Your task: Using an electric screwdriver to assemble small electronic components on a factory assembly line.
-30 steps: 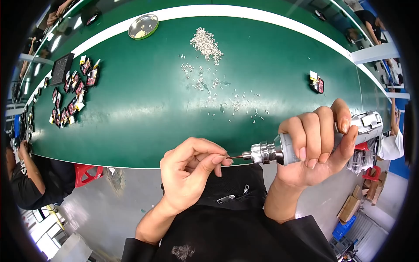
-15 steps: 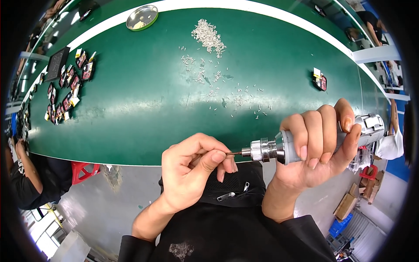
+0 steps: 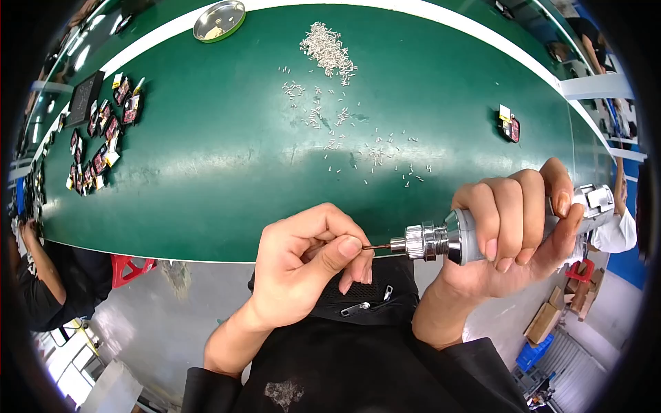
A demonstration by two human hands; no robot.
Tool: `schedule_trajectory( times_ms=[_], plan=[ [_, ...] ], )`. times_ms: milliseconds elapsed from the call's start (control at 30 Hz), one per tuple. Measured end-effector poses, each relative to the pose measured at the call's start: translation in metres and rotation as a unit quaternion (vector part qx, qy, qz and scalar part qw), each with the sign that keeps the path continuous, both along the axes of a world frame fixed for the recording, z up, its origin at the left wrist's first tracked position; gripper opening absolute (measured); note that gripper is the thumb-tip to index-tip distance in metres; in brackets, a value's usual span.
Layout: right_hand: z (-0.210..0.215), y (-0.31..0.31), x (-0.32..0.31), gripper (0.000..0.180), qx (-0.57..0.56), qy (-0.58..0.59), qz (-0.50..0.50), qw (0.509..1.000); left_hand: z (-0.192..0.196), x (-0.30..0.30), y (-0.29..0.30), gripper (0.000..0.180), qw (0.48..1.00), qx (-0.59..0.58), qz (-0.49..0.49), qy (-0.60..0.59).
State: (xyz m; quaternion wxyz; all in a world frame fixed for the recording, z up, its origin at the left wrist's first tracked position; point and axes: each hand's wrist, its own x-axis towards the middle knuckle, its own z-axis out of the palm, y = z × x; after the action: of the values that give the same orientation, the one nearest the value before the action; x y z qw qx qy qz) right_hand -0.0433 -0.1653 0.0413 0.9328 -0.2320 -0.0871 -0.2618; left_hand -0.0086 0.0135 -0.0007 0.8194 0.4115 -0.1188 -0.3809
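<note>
My right hand (image 3: 513, 224) wraps round a grey and silver electric screwdriver (image 3: 475, 237), held sideways with its nose to the left. From its chrome collar (image 3: 423, 241) a thin, copper-brown bit (image 3: 377, 246) sticks out. My left hand (image 3: 310, 265) is closed, thumb and forefinger pinching the bit's end. Those fingertips hide the tip, so I cannot see whether a screw sits on it. Both hands are at the near edge of the green table (image 3: 227, 206). Beyond them lies a heap of small silver screws or pins (image 3: 327, 49), with loose ones (image 3: 376, 157) scattered nearer.
Several small black-and-red parts with white tabs (image 3: 103, 155) lie at the left beside a black tray (image 3: 85, 100). One similar part (image 3: 510, 129) is at the right. A round metal dish (image 3: 234, 31) stands at the far left. Another person's arm (image 3: 45, 265) shows at the left edge.
My right hand and the screwdriver have shifted slightly right. My left fingertips have moved a little right too, still pinching the bit's end. The table contents appear slightly displaced in the picture.
</note>
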Motion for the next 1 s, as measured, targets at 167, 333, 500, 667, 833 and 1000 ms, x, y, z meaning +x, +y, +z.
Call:
schedule_trajectory(
  times_ms=[167,333,500,667,833,1000],
  plan=[
    [0.004,-0.001,-0.001,0.014,-0.109,-0.002,-0.013,0.994,0.007,0.000,-0.006,0.009,0.926,0.221,0.083,-0.294],
    [0.001,-0.001,0.006,0.013,-0.123,-0.003,-0.009,0.992,0.004,0.004,-0.008,0.010,0.905,0.237,0.092,-0.341],
    [-0.004,-0.003,0.011,0.014,-0.049,0.028,-0.044,0.997,0.017,0.035,-0.002,0.033,0.880,0.210,0.040,-0.423],
    [-0.008,-0.020,0.012,0.015,-0.035,0.055,-0.121,0.991,0.044,0.197,0.043,0.039,0.687,0.476,0.195,-0.513],
    [-0.010,-0.022,0.007,0.016,-0.017,0.078,-0.136,0.987,0.018,0.420,0.163,0.060,0.361,0.746,0.253,-0.500],
    [-0.018,-0.025,-0.004,0.018,-0.029,0.134,-0.165,0.977,-0.012,0.475,0.169,0.037,0.356,0.785,0.190,-0.471]
  ],
)
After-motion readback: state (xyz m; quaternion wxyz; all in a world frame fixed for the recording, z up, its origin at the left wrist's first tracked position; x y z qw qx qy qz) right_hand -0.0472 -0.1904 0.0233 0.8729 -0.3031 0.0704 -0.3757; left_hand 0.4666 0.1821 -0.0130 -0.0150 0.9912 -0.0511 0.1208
